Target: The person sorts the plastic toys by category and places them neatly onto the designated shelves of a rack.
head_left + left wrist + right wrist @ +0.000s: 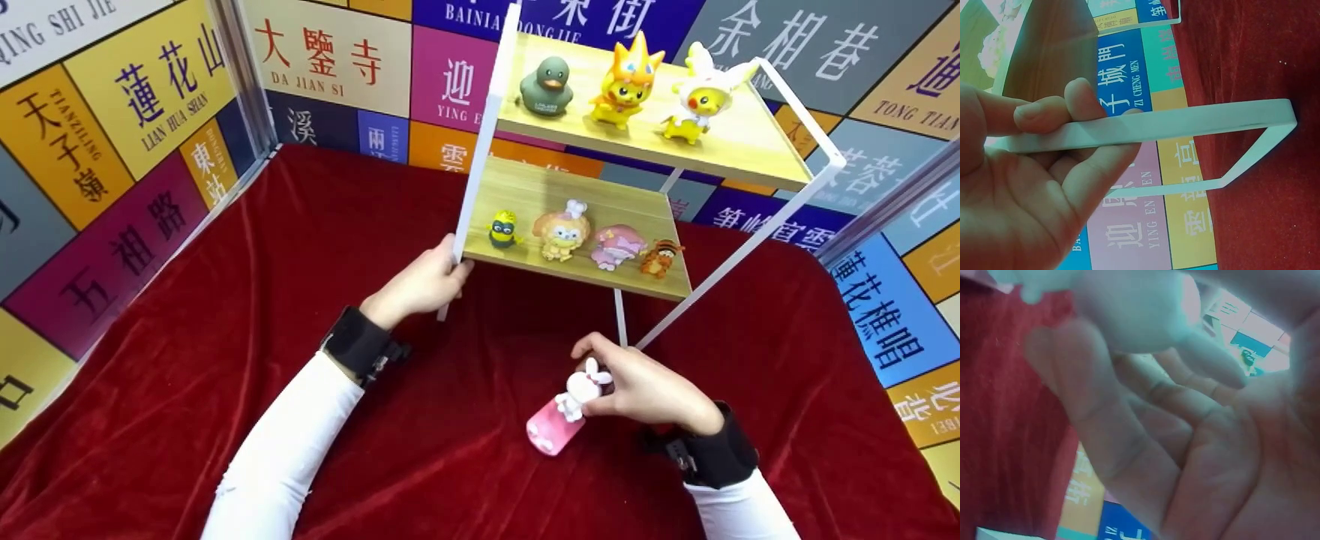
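My left hand [424, 281] grips a white metal post of the two-tier shelf rack, near the lower board [517, 259]. In the left wrist view the fingers and thumb close around that flat white post [1202, 121]. My right hand [649, 386] holds a white rabbit figurine [583, 385] by its head and side, in front of the rack. The figurine has long ears and a pink base [553, 430], seen low over the red cloth. In the right wrist view its rounded white head [1134, 315] is blurred between the fingers.
On the upper board [739, 161] stand a green duck [547, 88] and two yellow figures [622, 90]. The lower board carries a minion figure [503, 229], a fluffy figure [562, 234], a pink one [616, 247] and a tiger [660, 259]. Red cloth [390, 450] covers the table; printed panels enclose it.
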{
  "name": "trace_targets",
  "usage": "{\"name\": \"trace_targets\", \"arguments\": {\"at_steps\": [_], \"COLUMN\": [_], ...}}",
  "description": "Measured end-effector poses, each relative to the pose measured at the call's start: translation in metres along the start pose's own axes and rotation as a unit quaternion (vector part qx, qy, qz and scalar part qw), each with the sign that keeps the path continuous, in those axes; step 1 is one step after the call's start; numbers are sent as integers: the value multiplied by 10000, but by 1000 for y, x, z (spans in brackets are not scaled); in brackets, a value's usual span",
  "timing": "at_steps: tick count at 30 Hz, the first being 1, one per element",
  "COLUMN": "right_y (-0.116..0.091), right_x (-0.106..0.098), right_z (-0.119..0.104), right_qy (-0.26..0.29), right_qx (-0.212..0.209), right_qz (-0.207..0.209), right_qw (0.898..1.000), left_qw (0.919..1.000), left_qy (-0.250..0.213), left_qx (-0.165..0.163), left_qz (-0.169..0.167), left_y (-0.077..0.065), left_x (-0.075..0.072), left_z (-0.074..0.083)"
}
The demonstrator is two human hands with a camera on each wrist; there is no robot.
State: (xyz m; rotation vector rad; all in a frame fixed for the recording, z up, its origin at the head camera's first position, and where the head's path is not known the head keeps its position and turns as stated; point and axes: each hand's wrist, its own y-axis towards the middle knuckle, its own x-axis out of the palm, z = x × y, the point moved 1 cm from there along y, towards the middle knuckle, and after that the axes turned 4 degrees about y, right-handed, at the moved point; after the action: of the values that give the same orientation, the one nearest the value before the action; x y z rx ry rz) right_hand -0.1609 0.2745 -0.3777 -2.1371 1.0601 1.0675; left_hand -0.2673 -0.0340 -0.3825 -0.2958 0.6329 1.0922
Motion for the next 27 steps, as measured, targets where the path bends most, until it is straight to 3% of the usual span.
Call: {"name": "trace_targets", "arguments": {"at_steps": [6, 12, 27], "right_y": [2, 3, 6], "right_x": [1, 1, 5], "right_z": [6, 8, 13], "right_qy": [511, 688, 824], "right_qx": [-335, -532, 324], "right_qz": [-126, -345, -270], "right_qw": [9981, 9956, 9957], "left_qw": [10000, 10000, 10000], "left_qy": [-23, 23, -12], "left_qx": [22, 30, 20], "left_qz": [-27, -24, -26], "left_y": [1, 0, 0], "left_x": [0, 0, 1], "left_z": [1, -1, -1]}}
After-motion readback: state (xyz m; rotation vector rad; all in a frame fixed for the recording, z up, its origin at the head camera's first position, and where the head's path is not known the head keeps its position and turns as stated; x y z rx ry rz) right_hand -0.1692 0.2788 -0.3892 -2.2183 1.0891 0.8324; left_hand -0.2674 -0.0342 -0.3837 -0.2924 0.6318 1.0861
